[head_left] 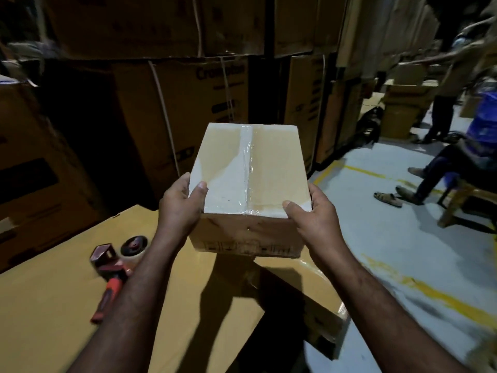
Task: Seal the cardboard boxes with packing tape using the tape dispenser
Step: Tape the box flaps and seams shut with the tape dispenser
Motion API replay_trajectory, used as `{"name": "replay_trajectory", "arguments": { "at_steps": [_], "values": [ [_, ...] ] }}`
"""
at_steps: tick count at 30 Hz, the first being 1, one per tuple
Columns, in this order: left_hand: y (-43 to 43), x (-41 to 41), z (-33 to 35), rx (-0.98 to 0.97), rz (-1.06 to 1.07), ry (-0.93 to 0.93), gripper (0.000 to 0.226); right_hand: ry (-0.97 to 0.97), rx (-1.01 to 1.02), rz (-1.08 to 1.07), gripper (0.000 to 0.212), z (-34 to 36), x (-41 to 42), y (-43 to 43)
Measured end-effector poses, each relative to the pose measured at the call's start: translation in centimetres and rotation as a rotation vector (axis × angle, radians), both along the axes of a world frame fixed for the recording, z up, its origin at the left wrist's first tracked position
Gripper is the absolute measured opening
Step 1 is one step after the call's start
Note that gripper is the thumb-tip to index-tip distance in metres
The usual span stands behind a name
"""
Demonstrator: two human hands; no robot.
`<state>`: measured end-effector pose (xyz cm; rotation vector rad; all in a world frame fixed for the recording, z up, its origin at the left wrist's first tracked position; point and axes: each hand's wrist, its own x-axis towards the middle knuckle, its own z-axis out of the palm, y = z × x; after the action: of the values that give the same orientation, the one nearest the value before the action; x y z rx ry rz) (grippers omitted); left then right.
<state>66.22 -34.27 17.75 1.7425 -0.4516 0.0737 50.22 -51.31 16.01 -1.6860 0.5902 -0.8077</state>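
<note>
Both arms extend forward; the left hand [180, 203] and right hand [314, 219] grip the box [277, 162] at its near corners, thumbs on top.

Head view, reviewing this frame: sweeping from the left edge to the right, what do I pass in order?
tape dispenser → left hand → taped cardboard box, gripped at its near corners by both hands → right hand → seated person

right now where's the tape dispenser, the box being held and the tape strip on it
tape dispenser [108, 293]: head view, on its red handle.
held box [277, 168]: head view, on its top face, right of the tape.
tape strip [248, 157]: head view, midway along the top seam.
</note>
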Motion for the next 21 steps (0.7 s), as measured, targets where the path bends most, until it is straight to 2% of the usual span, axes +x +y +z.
{"name": "replay_trajectory", "arguments": {
  "at_steps": [5, 11, 15, 17, 19, 21],
  "values": [
    [-4.6, 6.0, -1.1, 0.020, -0.020, 0.076, 0.057, 0.055, 0.008, -0.061, 0.038, -0.7, 4.9, -4.1],
    [-9.9, 11.7, -3.1, 0.120, -0.085, 0.065, 0.045, 0.128, 0.040, -0.114, 0.032, -2.4, 10.8, -9.0],
    [-13.1, 16.1, -5.4, 0.212, -0.094, 0.109, 0.053, 0.190, 0.074, -0.106, 0.033, -4.9, 15.0, -12.6],
    [-14.6, 18.6, -6.9, 0.319, -0.116, 0.129, 0.057, 0.216, 0.082, -0.095, 0.035, -6.8, 17.5, -14.8],
    [-16.3, 21.2, -8.4, 0.516, -0.153, 0.161, 0.057, 0.250, 0.079, -0.068, 0.030, -9.1, 20.1, -17.3],
    [-18.1, 23.4, -10.0, 0.640, -0.170, 0.269, 0.060, 0.289, 0.075, -0.023, 0.025, -11.8, 22.9, -19.9]
  ]
}}
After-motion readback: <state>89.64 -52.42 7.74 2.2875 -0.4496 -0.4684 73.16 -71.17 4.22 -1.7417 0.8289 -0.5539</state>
